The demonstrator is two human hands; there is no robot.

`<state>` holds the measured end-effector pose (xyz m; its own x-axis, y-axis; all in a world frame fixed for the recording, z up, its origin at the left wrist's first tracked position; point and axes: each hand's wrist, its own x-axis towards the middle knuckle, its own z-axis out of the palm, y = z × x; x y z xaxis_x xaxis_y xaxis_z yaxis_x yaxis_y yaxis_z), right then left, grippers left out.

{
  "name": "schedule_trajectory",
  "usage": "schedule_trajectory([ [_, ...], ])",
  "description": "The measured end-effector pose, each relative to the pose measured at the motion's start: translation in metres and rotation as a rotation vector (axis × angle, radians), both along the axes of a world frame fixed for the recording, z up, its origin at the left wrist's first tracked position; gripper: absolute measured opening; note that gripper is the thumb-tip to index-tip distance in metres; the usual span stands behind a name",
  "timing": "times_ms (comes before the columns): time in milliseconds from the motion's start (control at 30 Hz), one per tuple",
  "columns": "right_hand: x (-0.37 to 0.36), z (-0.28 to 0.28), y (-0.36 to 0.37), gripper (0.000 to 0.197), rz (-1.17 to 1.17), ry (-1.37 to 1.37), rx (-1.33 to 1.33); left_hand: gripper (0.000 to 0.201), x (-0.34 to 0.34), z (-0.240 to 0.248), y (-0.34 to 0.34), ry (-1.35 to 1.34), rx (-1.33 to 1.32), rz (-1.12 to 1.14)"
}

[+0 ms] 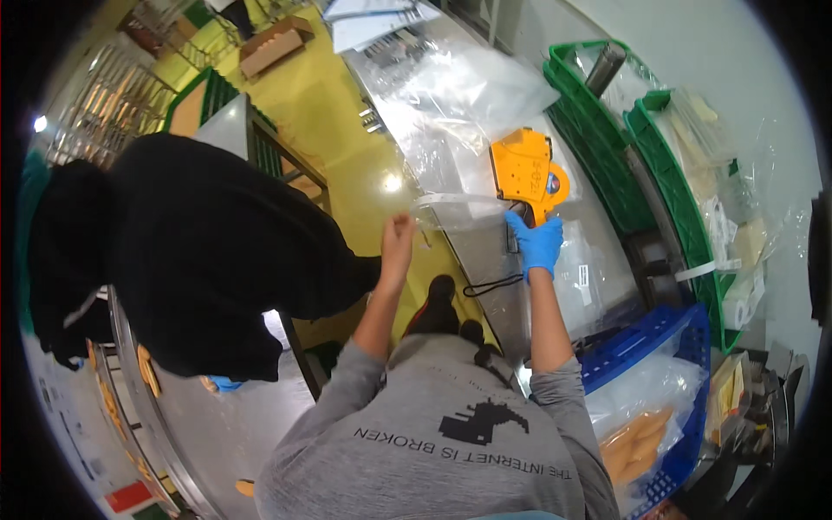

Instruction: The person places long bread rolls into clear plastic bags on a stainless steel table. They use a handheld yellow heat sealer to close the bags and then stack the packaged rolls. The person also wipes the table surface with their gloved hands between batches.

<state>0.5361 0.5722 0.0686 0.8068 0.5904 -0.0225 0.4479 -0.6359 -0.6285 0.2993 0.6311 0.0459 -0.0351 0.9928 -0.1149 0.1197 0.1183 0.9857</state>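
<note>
My right hand [539, 244], in a blue glove, grips the handle of a yellow-orange label gun [523, 169] over the metal table. The gun's body points away from me, and a dark wrist cord [492, 285] lies beside the handle. A clear plastic bag with a whitish band [459, 198] stretches from the gun toward my left hand [397, 247]. That hand is bare and raised beyond the table's left edge, its fingers curled together. Whether a bit of film is pinched in them is too small to tell. Clear plastic bags [468, 95] lie beyond the gun.
Green crates [598, 147] line the table's right side. Nearer me, a blue crate [637, 347] holds bagged, bread-like rolls [637, 446]. A co-worker in black [208, 234] stands close on my left, by a conveyor [156, 433]. Papers [381, 22] lie at the table's far end.
</note>
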Motion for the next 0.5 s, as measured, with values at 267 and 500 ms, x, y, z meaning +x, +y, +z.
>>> schedule_trajectory([
  [267, 0.046, 0.008, 0.004, 0.025, 0.069, 1.100, 0.159, 0.045, 0.046, -0.023, 0.103, 0.343, -0.120, -0.166],
  [500, 0.025, 0.011, -0.007, 0.024, -0.138, 1.356, 0.362, 0.031, 0.048, -0.027, 0.125, -1.058, -0.755, -0.280],
])
